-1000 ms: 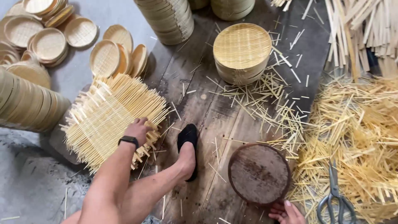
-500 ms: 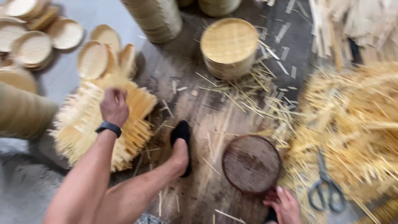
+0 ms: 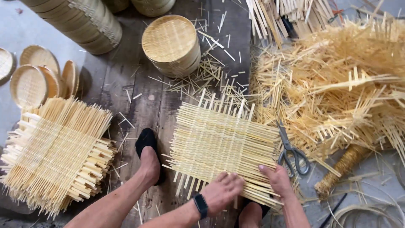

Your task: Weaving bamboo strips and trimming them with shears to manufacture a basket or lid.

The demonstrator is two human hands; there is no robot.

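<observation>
both hands, left hand and right hand, are pressing flat, fingers unclenched, at 6 o'clock edge of woven bamboo mat; likely light, springy, fraying; grip edges.

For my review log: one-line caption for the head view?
Both hands, left and right, press a woven bamboo mat on the floor beside scissors.

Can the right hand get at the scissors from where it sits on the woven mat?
Probably yes. The right hand rests on the near right edge of the woven bamboo mat, and the scissors lie just beside it on the floor, handles toward the hand, with only loose bamboo strips nearby.
</observation>
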